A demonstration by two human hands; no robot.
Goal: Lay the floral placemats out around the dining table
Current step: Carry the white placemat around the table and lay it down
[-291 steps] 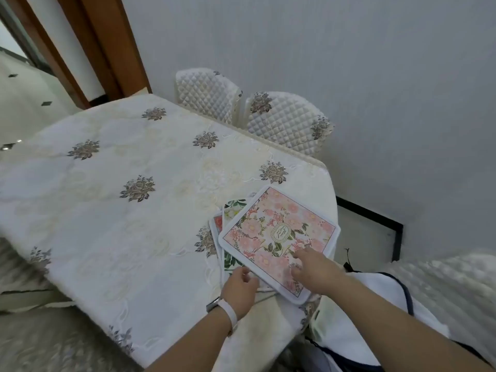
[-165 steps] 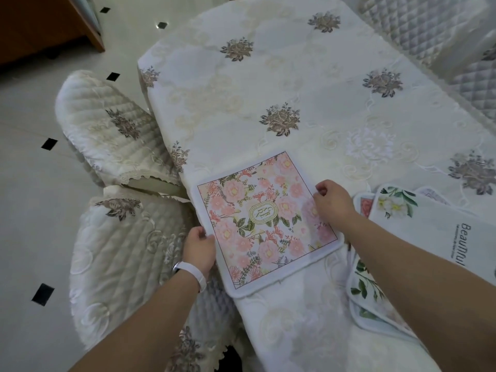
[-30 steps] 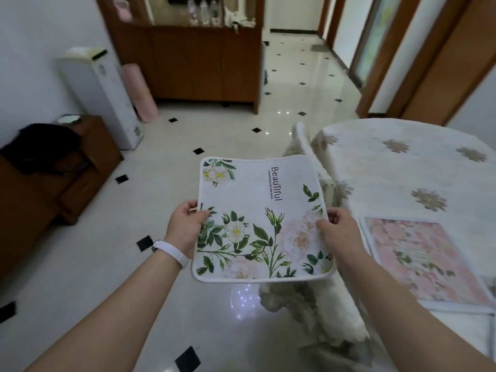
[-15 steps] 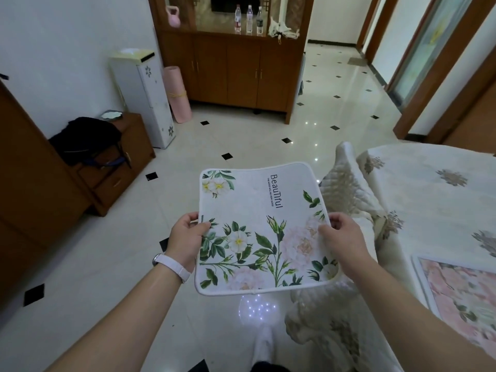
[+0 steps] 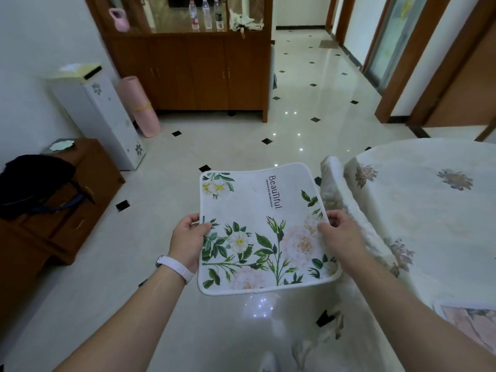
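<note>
I hold a white placemat point(image 5: 260, 226) with green leaves, pale flowers and the word "Beautiful" flat in the air over the tiled floor, left of the table. My left hand point(image 5: 189, 240) grips its left edge and my right hand point(image 5: 339, 237) grips its right edge. The dining table point(image 5: 434, 210), under a cream embroidered cloth, is at the right. A pink floral placemat point(image 5: 472, 326) lies on it at the lower right, partly hidden by my right arm.
A quilted chair back point(image 5: 351, 208) stands between the held mat and the table. A wooden cabinet point(image 5: 193, 65) with bottles is ahead, a white appliance point(image 5: 102, 114) and a pink roll point(image 5: 142, 108) at its left. A low wooden stand point(image 5: 61, 200) with a dark bag is at the far left.
The view has moved forward along the table's side; the table and pink mat slid further right and down. Both hands still hold the white mat the same way.
</note>
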